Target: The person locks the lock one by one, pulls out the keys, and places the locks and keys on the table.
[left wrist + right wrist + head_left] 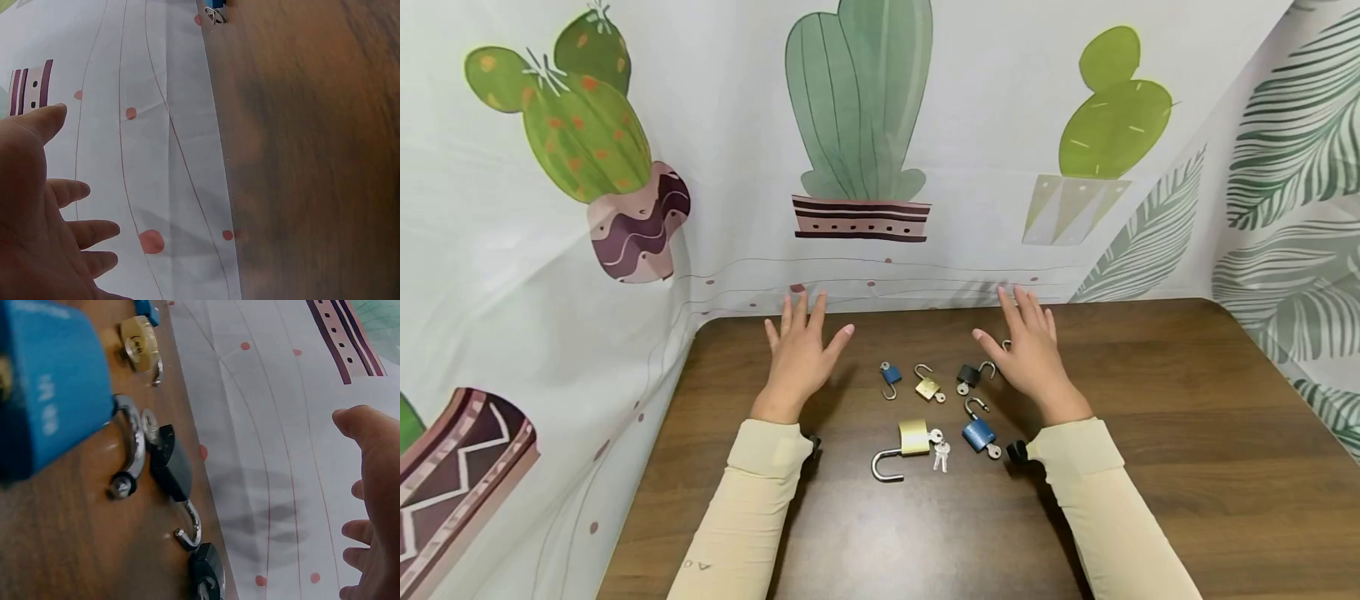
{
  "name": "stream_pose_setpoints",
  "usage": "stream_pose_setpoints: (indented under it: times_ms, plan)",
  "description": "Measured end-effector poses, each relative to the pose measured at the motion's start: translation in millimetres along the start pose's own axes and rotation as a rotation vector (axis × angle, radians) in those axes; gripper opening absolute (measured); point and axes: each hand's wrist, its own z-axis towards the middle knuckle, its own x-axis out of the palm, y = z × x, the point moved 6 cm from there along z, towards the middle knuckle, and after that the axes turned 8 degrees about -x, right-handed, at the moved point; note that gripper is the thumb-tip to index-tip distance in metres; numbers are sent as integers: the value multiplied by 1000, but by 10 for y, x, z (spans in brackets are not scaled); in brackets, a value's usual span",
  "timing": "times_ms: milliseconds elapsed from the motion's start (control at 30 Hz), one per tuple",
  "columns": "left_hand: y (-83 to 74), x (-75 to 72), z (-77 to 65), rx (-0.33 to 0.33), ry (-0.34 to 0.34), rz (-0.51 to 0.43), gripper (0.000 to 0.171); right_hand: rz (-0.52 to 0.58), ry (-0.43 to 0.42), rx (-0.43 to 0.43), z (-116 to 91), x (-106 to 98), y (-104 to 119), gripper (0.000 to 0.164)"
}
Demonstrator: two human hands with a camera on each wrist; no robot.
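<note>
Blue padlock (59,387) — blurred white lettering, left sleeve (733,521) — small marks, both unreadable

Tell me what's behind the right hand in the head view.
By the right hand, a metal shackle peeks out; the lock body is covered there. The right wrist view shows a black padlock, cut off by the frame, probably the same lock.

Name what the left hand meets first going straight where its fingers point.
Likely the printed cloth behind the table; nothing shows between it and the left hand, though the gap is unclear.
</note>
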Motion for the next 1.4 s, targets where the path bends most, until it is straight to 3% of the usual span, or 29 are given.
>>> stream_pose_setpoints:
  times_ms: [167, 500, 867, 1067, 1400]
  plan:
    - [-1, 2, 2, -2, 14, 0, 83, 11, -9, -39, -28, 25, 61, 80]
    - [-109, -1, -64, 22, 35, -21, 81, 85, 31, -192, -121, 221, 408, 76]
    - [-211, 118, -203, 57, 96, -25, 77, 107, 105, -350, -357, 334, 770, 65]
    - [-289, 130, -260, 108, 87, 0, 77, 86, 219, -433, -496, 411, 939, 64]
    - [-263, 126, -407, 103, 129, 13, 74, 46, 378, -495, -722, 526, 1100, 67]
